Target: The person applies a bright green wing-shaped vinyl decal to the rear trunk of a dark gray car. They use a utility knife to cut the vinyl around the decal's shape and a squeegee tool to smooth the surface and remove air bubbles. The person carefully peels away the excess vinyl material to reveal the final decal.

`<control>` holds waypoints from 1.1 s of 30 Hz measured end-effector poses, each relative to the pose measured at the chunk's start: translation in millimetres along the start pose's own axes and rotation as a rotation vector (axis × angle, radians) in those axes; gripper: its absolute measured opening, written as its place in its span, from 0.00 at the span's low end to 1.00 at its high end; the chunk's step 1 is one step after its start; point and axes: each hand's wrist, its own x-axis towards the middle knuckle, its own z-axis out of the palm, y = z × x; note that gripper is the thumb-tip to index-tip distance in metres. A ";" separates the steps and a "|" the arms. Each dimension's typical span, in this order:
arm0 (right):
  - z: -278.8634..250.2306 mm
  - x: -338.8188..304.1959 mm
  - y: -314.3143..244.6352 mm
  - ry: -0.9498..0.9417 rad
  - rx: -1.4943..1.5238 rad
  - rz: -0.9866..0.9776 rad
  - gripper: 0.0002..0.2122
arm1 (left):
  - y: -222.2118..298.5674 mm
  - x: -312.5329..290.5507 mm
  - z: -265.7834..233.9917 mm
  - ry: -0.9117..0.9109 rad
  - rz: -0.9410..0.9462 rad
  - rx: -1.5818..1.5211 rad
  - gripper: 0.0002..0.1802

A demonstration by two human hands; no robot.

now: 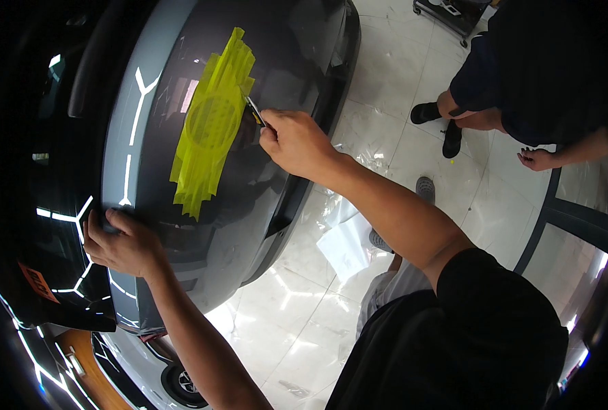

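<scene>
Overlapping strips of translucent yellow tape form a long patch on the dark grey car panel. A round patterned shape shows through the tape's middle. My right hand is closed around a utility knife, a slim tool with some yellow on it, its tip at the tape's right edge. Whether the tip touches the tape or the panel, I cannot tell. My left hand rests on the car's lighter rim below the tape, fingers bent and thumb apart, with no held object visible.
At the upper right a person in dark clothes stands near a wheeled cart. White sheets lie on the glossy tile floor by my feet. Another car, white, stands at the lower left.
</scene>
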 end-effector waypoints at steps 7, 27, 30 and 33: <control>2.3 -7.9 1.0 0.002 0.014 -0.015 0.05 | 1.1 -0.4 -1.1 0.002 -0.002 -0.008 0.26; 9.8 -13.8 -12.3 -0.019 0.128 0.119 0.06 | 0.9 2.7 -1.3 -0.029 -0.021 -0.008 0.27; 13.1 -12.0 -15.3 -0.086 0.254 0.248 0.07 | 3.0 3.0 -2.1 -0.031 -0.026 -0.013 0.27; 4.1 -12.5 -28.1 -0.167 0.469 0.446 0.06 | 0.6 2.7 0.0 -0.014 0.016 -0.004 0.27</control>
